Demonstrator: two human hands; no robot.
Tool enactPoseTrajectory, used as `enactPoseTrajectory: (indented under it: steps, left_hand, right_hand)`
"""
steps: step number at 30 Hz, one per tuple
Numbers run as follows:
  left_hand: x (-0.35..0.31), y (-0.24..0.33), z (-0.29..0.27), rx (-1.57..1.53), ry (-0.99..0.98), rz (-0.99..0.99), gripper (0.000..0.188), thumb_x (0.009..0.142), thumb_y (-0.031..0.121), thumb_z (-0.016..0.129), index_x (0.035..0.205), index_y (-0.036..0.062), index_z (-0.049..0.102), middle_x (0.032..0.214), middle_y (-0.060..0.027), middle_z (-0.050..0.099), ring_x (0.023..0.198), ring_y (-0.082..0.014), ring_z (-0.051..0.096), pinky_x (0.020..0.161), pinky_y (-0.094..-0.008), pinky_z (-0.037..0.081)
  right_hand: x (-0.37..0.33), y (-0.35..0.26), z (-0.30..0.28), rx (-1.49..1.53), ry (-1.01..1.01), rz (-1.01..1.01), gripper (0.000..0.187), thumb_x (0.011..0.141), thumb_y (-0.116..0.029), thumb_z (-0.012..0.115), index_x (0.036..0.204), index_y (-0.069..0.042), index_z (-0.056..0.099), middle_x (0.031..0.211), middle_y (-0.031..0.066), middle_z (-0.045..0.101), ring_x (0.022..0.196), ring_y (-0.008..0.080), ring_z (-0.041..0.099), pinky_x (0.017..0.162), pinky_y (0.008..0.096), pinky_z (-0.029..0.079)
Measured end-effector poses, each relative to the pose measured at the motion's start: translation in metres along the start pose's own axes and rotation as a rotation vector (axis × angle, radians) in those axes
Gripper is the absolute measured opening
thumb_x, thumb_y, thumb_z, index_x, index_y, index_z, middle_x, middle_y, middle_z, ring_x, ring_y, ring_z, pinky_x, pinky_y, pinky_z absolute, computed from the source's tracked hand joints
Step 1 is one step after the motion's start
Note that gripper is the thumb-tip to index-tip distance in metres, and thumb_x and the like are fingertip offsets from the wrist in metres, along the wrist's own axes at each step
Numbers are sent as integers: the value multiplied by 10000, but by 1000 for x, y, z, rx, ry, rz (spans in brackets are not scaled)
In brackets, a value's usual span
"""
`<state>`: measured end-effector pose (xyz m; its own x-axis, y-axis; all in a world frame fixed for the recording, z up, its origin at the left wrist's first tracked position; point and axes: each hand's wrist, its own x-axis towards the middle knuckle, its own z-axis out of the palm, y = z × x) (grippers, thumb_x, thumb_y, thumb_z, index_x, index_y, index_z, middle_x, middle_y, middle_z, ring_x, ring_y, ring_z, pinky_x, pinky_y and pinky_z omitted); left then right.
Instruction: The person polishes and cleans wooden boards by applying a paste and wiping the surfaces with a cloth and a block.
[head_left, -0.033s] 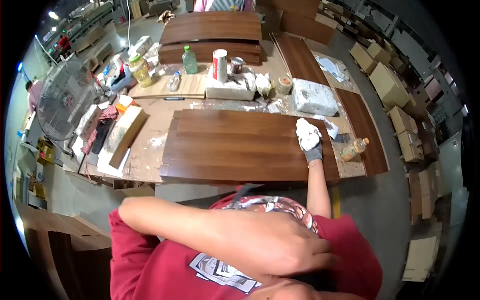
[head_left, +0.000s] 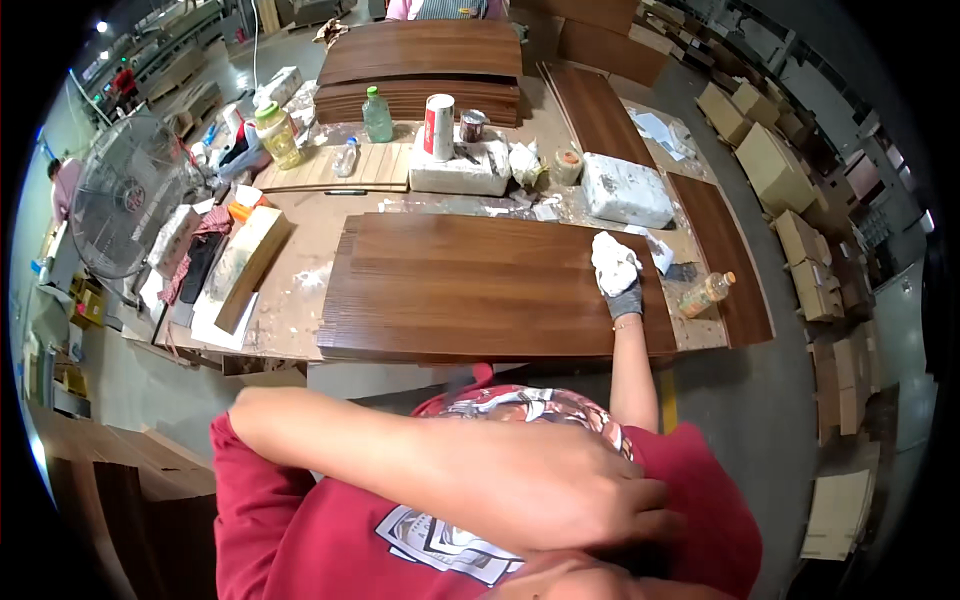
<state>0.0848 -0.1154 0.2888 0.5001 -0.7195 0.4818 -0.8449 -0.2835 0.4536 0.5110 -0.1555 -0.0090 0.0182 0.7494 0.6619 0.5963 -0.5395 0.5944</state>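
My right hand (head_left: 625,299), in a dark grey glove, grips a crumpled white cloth (head_left: 614,264). The cloth rests on the right end of a dark brown wood-grain panel (head_left: 480,285), which lies on top of a stack along the near edge of the table. Bare and bent across my chest, my left hand (head_left: 580,485) is held up close to the camera. Its fingers are curled in, and their inner side is hidden, so I cannot make out whether anything is in them. Beside the right hand stands a tilted-looking clear bottle (head_left: 706,296) with an orange cap.
Behind the panel, a white foam block (head_left: 462,170) bears a red-and-white cup (head_left: 438,128) and a can (head_left: 473,126). Another wrapped block (head_left: 628,190) lies to its right. More brown panels (head_left: 420,50) are stacked at the far side, before a person. A fan (head_left: 130,200) stands left.
The view has shifted slightly, and my left hand's fingers have moved a little to the right. My right hand and the cloth stay at the same spot on the panel.
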Motion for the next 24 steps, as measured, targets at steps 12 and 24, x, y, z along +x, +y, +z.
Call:
enactPoseTrajectory:
  steps: [12,24]
  left_hand:
    - [42,31,93,-316,290,302,366,872,362,520,1014,28,567,821,-173,612,740,-366,627,633,-475,490]
    - [63,0,54,231,97,-197,250,842,292,536,940,76,615,635,-107,621,603,-331,654,506,-467,509]
  right_hand:
    - [-97,0,-17,-546,-341,-28,82,803,-157,562,765,-123,626,804,59,606,815,210,609,699,327,491]
    - [-30,7,-120,-480,-556,-84,170,902,-221,485,810,-142,604,842,62,523,793,228,546,538,414,393]
